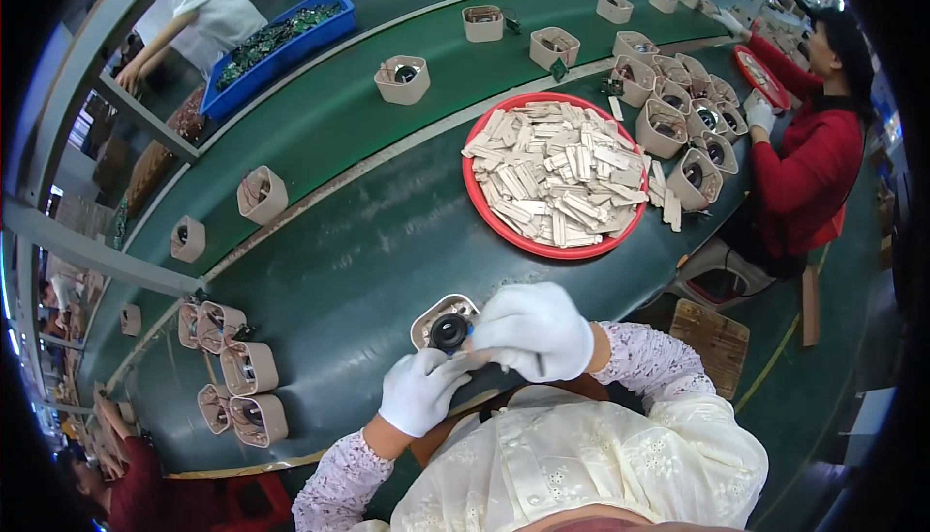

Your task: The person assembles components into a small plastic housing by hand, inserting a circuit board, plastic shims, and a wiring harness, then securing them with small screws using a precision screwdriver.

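Observation:
Right in front of me, at the near edge of the belt, stands a beige open housing (420, 327) with rounded corners. A black round speaker (449, 332) shows at its near side, with a bit of blue beside it. My left hand (423, 389), in a white glove, is just below the speaker, its fingers closed and pointing right. My right hand (539, 329), also gloved, is closed beside the housing and bent down toward the left fingertips. The fingertips of both hands nearly meet; what they pinch is too small and covered to make out.
A red round tray (474, 204) heaped with beige plastic strips (562, 173) stands beyond my right hand. Similar housings cluster at left (249, 369) and right (668, 125); others line the green belt (329, 135). A co-worker in red (809, 169) sits at right. A blue bin (281, 43) holds circuit boards.

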Motion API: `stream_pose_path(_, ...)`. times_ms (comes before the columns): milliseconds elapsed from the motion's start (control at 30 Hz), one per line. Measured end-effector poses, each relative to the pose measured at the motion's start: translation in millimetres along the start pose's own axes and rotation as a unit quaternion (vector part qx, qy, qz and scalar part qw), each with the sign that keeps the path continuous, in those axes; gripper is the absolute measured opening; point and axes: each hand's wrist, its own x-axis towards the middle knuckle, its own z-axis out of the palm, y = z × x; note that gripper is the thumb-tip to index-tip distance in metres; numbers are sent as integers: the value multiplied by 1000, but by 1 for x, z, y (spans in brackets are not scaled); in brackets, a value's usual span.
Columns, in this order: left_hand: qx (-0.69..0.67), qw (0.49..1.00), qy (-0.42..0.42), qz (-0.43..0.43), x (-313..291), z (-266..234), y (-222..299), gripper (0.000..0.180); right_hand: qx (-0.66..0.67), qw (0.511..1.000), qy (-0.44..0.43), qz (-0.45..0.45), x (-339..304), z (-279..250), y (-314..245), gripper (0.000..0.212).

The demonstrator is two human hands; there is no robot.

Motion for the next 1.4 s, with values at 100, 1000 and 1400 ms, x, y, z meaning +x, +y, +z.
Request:
stream_pose_path(100,48,997,57,-11,35,-10,-28,36,1,999,23,45,-1,0,23,21)
stream_pose_path(1000,116,982,141,-39,218,8,-108,5,17,950,159,269,-33,5,71,18)
stream_pose_path(1400,-225,919,107,-304,44,-8,-9,34,-51,969,117,213,-28,42,82,22)
